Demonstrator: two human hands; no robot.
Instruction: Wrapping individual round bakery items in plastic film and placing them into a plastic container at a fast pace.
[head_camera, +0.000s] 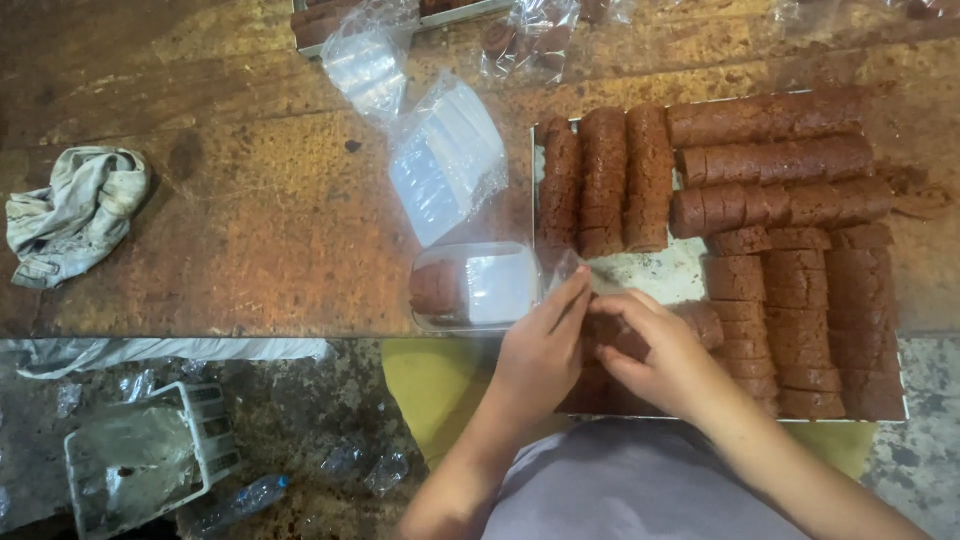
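A metal tray (650, 272) at the table's near edge carries several brown sliced rolls (770, 160). In front of me lies a clear plastic bag (478, 286), partly filled with brown slices at its left end. My left hand (540, 350) pinches the open mouth of that bag at its right end. My right hand (660, 350) rests on the tray beside it, fingers curled round a short stack of brown slices (608, 330), right at the bag's opening. Whether the stack is lifted off the tray is not visible.
A stack of empty clear bags (445, 160) lies left of the tray, another (365, 60) farther back. A crumpled cloth (75, 212) sits at the table's left. A second tray (400, 15) is at the far edge. A plastic crate (145, 455) and bottles are on the floor.
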